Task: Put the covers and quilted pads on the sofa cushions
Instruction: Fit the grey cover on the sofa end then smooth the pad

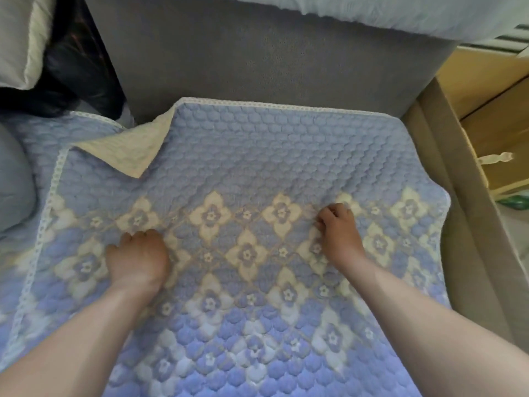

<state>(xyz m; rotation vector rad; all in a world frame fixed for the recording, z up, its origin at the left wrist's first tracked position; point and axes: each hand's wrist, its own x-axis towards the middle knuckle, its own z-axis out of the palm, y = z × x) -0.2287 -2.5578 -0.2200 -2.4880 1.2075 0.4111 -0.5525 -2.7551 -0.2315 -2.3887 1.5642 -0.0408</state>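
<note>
A: While the head camera is looking down, what is lying on the seat?

B: A blue quilted pad (257,156) is lying flat on the sofa seat. It is showing cream flowers in a band across its middle and a white lace edge all round.

A: Is it lying smooth?

B: Not all of it. The far left corner (128,147) is folding over onto the pad, so its cream underside is showing.

A: What are the hands doing?

B: The left hand (138,257) is resting on the pad with its fingers curling down into the cloth. The right hand (339,232) is sitting on the flower band too, and its fingers are bunching up and pinching the cloth. Both arms are reaching in from the bottom, and the hands are staying well apart.

A: What is sitting around the pad?

B: The grey sofa back (257,53) is standing just behind the pad's far edge. Another blue quilted pad (43,133) is lying to the left, and the first pad is lapping over it. A pale cushion (20,38) is leaning in the top left corner. A wooden cabinet (492,110) is standing to the right of the sofa arm.
</note>
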